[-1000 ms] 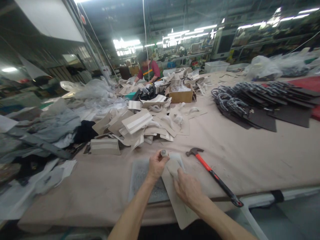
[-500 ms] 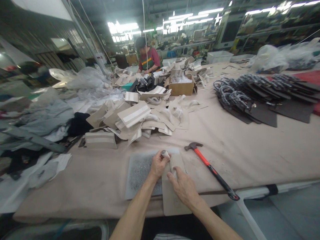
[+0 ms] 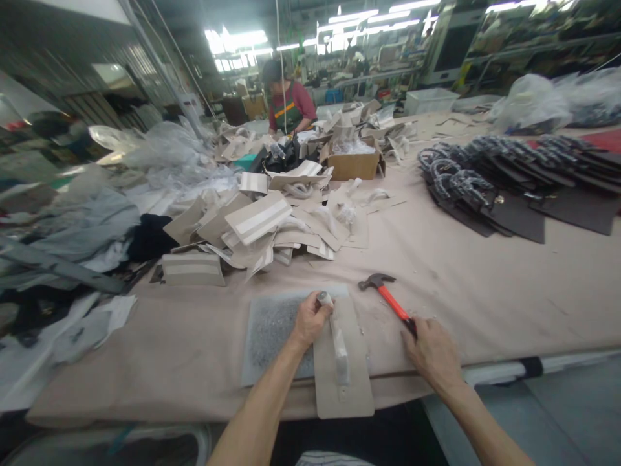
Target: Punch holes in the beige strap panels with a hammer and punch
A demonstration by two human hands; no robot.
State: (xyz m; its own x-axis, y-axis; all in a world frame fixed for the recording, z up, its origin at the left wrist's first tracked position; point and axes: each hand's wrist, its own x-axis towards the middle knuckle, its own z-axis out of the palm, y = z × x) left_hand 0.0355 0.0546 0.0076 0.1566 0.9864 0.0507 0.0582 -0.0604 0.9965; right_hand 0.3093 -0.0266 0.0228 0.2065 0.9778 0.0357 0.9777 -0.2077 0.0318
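Observation:
My left hand [image 3: 310, 321] is closed around the upper end of a pale wrapped handle [image 3: 340, 349]. This handle lies lengthwise along a beige panel [image 3: 354, 395] with rounded corners, whose near end sticks out past the table edge. Under the panel's left side is a flat grey board [image 3: 272, 330] with a worn, speckled surface. To the right, my right hand [image 3: 434, 353] has its fingers wrapped about the dark grip of a claw hammer [image 3: 394, 300]. The hammer's red shaft and dark head rest on the table, head pointing away; the grip's end is hidden by the hand.
Beyond the board is a loose heap of beige panels with handles [image 3: 262, 220]. A cardboard box [image 3: 354, 165] stands behind it. Dark panels with patterned handles [image 3: 514, 200] are stacked at right. Plastic wrapping [image 3: 169, 155] piles up at left. A co-worker [image 3: 291, 107] is across the table.
My right hand has left the wrapped handle and moved right onto the hammer's grip, uncovering the handle's lower part. My left hand stays at the handle's upper end.

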